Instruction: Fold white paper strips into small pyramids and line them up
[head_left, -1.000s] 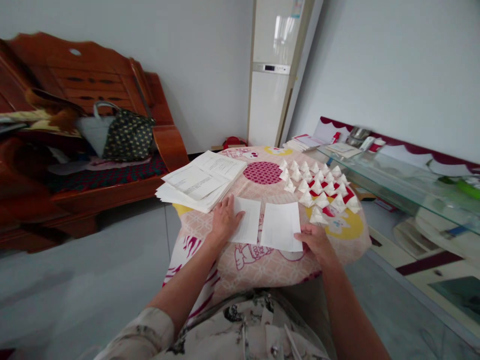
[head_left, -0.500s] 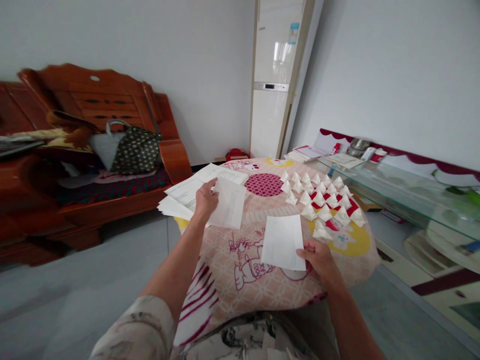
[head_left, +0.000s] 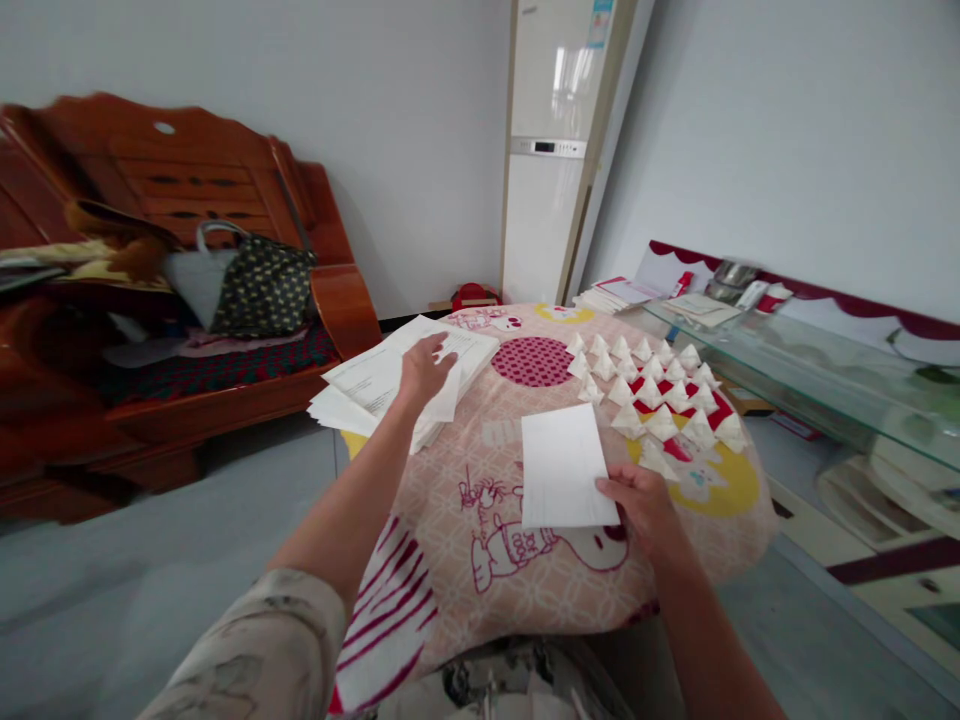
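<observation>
My right hand (head_left: 637, 497) pinches the lower right edge of a small white sheet of paper (head_left: 568, 466), held over the near part of the table. Over the paper stack (head_left: 375, 378) at the table's left side is my left hand (head_left: 426, 372), its fingers spread and nothing gripped. Whether its fingers touch the top sheets cannot be made out. Those sheets lie fanned out, some with printed text. Several folded white paper pyramids (head_left: 661, 424) stand in rows to the right, just beyond my right hand.
A patterned cloth (head_left: 465, 540) covers the table. Along the right runs a glass-topped cabinet (head_left: 825, 370) with papers, a metal pot and a cup. A wooden sofa (head_left: 225, 170) with bags (head_left: 266, 285) stands at the left. A tall white air conditioner (head_left: 544, 220) fills the corner.
A loose sheet at my left hand has shifted left onto the stack, and the hand's fingers have spread. My right hand keeps hold of its sheet. The camera view has tilted slightly.
</observation>
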